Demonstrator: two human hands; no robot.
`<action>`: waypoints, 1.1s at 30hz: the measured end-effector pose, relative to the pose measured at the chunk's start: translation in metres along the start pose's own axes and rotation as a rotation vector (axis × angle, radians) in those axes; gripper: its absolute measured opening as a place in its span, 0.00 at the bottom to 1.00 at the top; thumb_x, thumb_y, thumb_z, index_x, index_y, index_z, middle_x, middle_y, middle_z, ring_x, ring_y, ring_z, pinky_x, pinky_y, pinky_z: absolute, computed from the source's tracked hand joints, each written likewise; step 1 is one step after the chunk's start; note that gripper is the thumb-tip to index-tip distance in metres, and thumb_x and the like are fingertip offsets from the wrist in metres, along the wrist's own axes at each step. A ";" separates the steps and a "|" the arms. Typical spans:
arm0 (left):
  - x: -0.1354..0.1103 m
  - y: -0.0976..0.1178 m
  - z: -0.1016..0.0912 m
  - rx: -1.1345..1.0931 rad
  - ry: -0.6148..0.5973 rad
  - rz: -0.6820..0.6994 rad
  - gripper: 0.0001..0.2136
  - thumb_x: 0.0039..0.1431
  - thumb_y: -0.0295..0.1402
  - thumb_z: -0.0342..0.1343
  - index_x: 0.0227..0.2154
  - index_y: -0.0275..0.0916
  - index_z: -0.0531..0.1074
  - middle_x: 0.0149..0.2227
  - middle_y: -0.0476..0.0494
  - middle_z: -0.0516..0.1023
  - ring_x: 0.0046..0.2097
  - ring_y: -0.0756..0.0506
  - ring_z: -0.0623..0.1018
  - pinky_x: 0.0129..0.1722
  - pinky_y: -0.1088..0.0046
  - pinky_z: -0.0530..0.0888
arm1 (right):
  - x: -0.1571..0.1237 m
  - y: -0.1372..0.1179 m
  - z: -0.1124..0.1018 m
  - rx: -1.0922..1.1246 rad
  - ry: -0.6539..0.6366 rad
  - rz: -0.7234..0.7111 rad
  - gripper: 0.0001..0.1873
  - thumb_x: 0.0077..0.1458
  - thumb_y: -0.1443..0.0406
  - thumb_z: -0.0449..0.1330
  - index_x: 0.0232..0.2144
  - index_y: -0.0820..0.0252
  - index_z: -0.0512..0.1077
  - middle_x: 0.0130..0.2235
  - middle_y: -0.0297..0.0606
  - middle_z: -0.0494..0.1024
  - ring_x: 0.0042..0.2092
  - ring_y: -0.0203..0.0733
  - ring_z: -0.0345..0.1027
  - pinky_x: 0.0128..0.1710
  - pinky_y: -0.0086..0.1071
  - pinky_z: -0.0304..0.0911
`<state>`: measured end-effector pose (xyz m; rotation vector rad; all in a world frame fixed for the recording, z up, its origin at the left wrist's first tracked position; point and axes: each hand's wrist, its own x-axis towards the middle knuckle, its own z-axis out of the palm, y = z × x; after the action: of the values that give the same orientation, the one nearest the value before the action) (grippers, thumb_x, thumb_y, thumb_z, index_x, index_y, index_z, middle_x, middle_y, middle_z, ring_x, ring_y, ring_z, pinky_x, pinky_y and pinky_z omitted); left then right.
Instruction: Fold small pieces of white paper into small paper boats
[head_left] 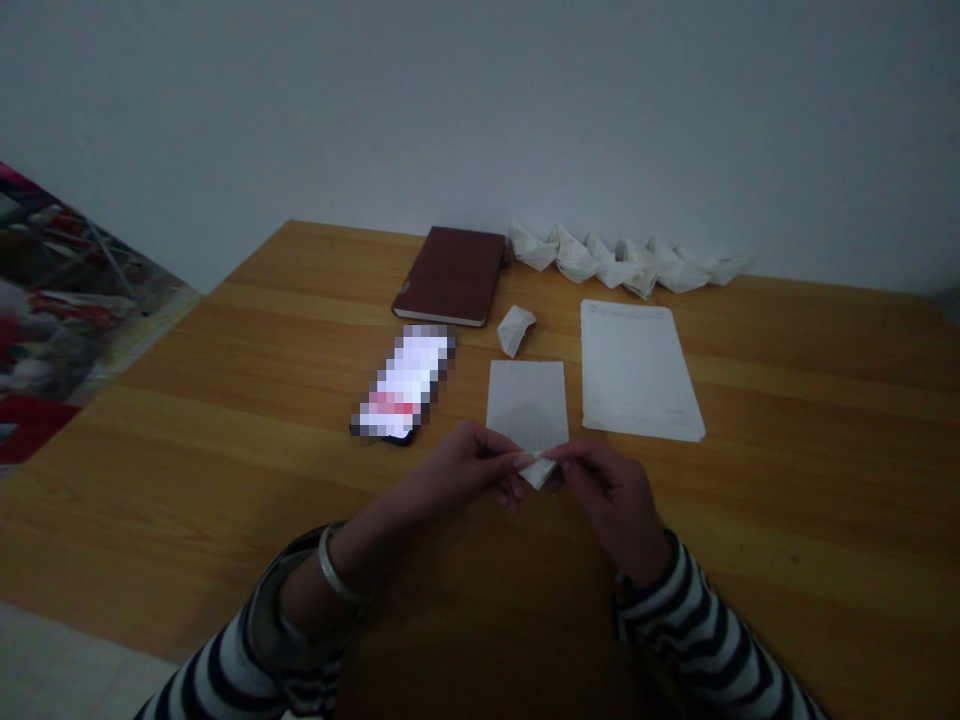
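Observation:
My left hand (469, 468) and my right hand (611, 495) meet over the wooden table (225, 440), both pinched on a small folded piece of white paper (538, 470). Just beyond the hands lies a squarish white sheet (527, 400) flat on the table. A small folded paper shape (516, 328) sits a little farther back. I wear striped sleeves and a silver bangle on the left wrist.
A phone (405, 385) with a lit screen lies left of the sheet. A dark red notebook (452, 275) lies behind it. A stack of lined paper (637, 368) is to the right. Several folded paper boats (622, 260) line the wall. A patterned cloth (52, 300) is at far left.

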<state>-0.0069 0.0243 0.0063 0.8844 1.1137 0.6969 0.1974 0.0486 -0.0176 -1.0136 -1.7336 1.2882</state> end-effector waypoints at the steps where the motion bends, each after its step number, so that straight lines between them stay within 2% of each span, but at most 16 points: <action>1: 0.000 0.000 0.001 0.014 0.019 0.015 0.15 0.56 0.41 0.62 0.25 0.31 0.78 0.23 0.44 0.80 0.24 0.52 0.77 0.27 0.79 0.74 | 0.000 -0.001 0.000 0.015 -0.002 0.007 0.09 0.60 0.66 0.56 0.35 0.55 0.77 0.28 0.33 0.78 0.31 0.38 0.73 0.32 0.31 0.67; 5: 0.002 -0.004 0.009 0.114 0.100 0.074 0.13 0.60 0.38 0.59 0.30 0.31 0.80 0.23 0.45 0.79 0.24 0.52 0.75 0.26 0.79 0.72 | 0.000 -0.004 0.003 0.132 -0.005 0.054 0.08 0.62 0.62 0.55 0.36 0.56 0.74 0.29 0.34 0.78 0.32 0.38 0.73 0.32 0.30 0.69; 10: 0.000 -0.007 0.016 0.373 0.164 0.213 0.15 0.63 0.40 0.55 0.40 0.35 0.81 0.30 0.44 0.82 0.30 0.48 0.76 0.32 0.75 0.72 | 0.003 0.000 0.008 0.202 0.119 0.143 0.07 0.55 0.60 0.64 0.33 0.56 0.70 0.31 0.34 0.78 0.33 0.38 0.74 0.32 0.29 0.70; 13: -0.001 -0.004 0.017 0.431 0.225 0.253 0.18 0.65 0.42 0.51 0.37 0.34 0.81 0.31 0.44 0.82 0.32 0.47 0.76 0.33 0.74 0.71 | 0.004 0.002 0.010 0.260 0.133 0.154 0.08 0.55 0.61 0.64 0.34 0.54 0.69 0.34 0.35 0.80 0.37 0.40 0.77 0.36 0.32 0.73; 16: 0.000 -0.002 0.017 0.417 0.272 0.234 0.20 0.65 0.42 0.50 0.31 0.32 0.81 0.25 0.44 0.80 0.28 0.48 0.75 0.28 0.76 0.69 | 0.003 0.002 0.010 0.256 0.121 0.151 0.07 0.55 0.61 0.64 0.34 0.54 0.70 0.34 0.36 0.82 0.39 0.42 0.78 0.39 0.34 0.74; 19: 0.002 -0.003 0.015 0.378 0.269 0.249 0.16 0.63 0.40 0.54 0.32 0.34 0.82 0.28 0.43 0.82 0.31 0.47 0.77 0.30 0.76 0.70 | 0.001 0.004 0.010 0.205 0.108 0.128 0.05 0.54 0.61 0.65 0.33 0.54 0.73 0.36 0.37 0.83 0.41 0.44 0.79 0.42 0.38 0.75; 23: 0.001 -0.006 0.012 0.418 0.268 0.319 0.12 0.62 0.37 0.57 0.44 0.38 0.80 0.41 0.41 0.84 0.39 0.44 0.81 0.39 0.72 0.74 | 0.000 0.007 0.011 0.177 0.122 0.108 0.03 0.54 0.63 0.65 0.31 0.54 0.75 0.38 0.38 0.84 0.41 0.45 0.79 0.44 0.41 0.75; 29: -0.001 -0.007 0.009 0.695 0.253 0.397 0.14 0.63 0.38 0.56 0.47 0.40 0.79 0.38 0.41 0.84 0.37 0.44 0.80 0.37 0.72 0.72 | -0.001 0.006 0.012 0.168 0.195 0.141 0.04 0.52 0.63 0.67 0.30 0.55 0.76 0.34 0.37 0.85 0.37 0.44 0.80 0.39 0.38 0.76; 33: -0.001 -0.008 0.011 0.648 0.219 0.354 0.13 0.64 0.38 0.55 0.46 0.40 0.79 0.36 0.43 0.84 0.35 0.46 0.80 0.35 0.74 0.72 | -0.002 0.001 0.013 0.161 0.221 0.142 0.03 0.51 0.63 0.68 0.29 0.55 0.77 0.32 0.37 0.84 0.35 0.43 0.80 0.37 0.37 0.77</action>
<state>0.0031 0.0171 0.0020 1.6138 1.4283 0.7428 0.1870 0.0422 -0.0219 -1.1536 -1.3901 1.3258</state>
